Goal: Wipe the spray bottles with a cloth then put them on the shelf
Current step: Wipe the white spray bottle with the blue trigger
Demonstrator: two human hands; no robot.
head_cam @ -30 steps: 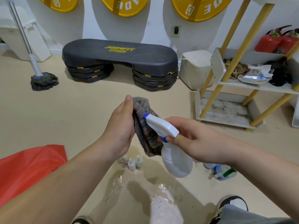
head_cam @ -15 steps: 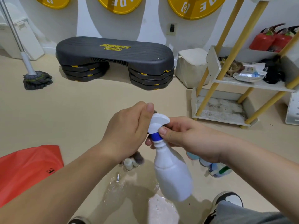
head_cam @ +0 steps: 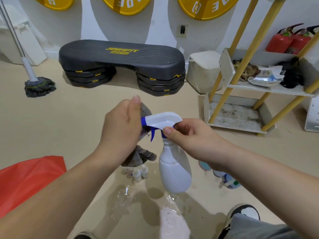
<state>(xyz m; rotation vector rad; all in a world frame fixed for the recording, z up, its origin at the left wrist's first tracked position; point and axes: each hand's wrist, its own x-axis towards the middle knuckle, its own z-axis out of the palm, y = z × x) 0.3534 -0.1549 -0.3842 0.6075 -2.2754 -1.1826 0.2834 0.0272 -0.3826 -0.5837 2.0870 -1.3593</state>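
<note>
A white spray bottle (head_cam: 174, 171) with a white head and blue trigger hangs upright at the centre. My right hand (head_cam: 188, 135) pinches its neck just under the head. My left hand (head_cam: 120, 128) grips a grey striped cloth (head_cam: 139, 156) and presses it against the nozzle end of the head; the cloth's tail dangles below the hand. The white shelf (head_cam: 269, 87) with yellow poles stands at the right, its lower tray dusty. More bottles (head_cam: 229, 181) lie on the floor under my right forearm, partly hidden.
Several small white bottles (head_cam: 138, 173) stand on the floor below the cloth, beside a wet puddle (head_cam: 169, 216). A black step platform (head_cam: 120, 66), a mop (head_cam: 38, 85), a red bag (head_cam: 29, 178) and a white bin (head_cam: 203, 71) surround the spot. My shoes show at the bottom.
The bottle has turned so its spray head points left, and it sits more upright. My left hand with the cloth has shifted from the top of the head to its nozzle end.
</note>
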